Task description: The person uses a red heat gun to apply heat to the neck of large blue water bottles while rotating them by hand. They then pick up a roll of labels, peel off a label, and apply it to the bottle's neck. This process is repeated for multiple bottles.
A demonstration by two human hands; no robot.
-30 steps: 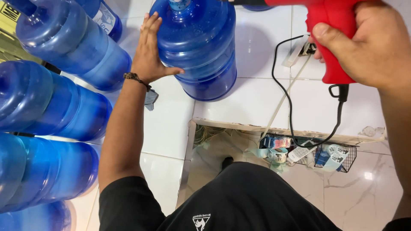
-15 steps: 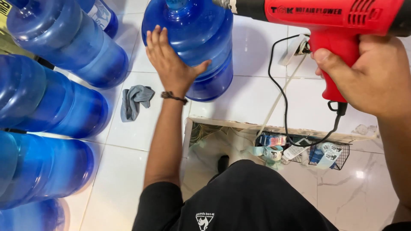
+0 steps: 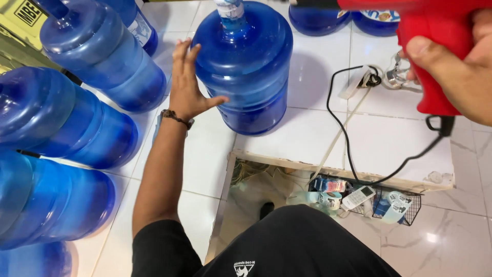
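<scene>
The left hand [image 3: 187, 87] is held flat and released, its fingers [image 3: 180, 54] spread and pointing up; only the thumb tip is laid against the side of the upright blue water jug [image 3: 243, 66], nothing being grasped. The jug is stood on the white tiled counter [image 3: 394, 149], its capped neck upward. The right hand [image 3: 456, 72] is clenched around the grip of a red heat gun [image 3: 430, 51], held above and to the right of the jug. A black cord [image 3: 353, 154] is trailed from the tool across the counter. More blue jugs [image 3: 92, 61] are stacked at the left.
</scene>
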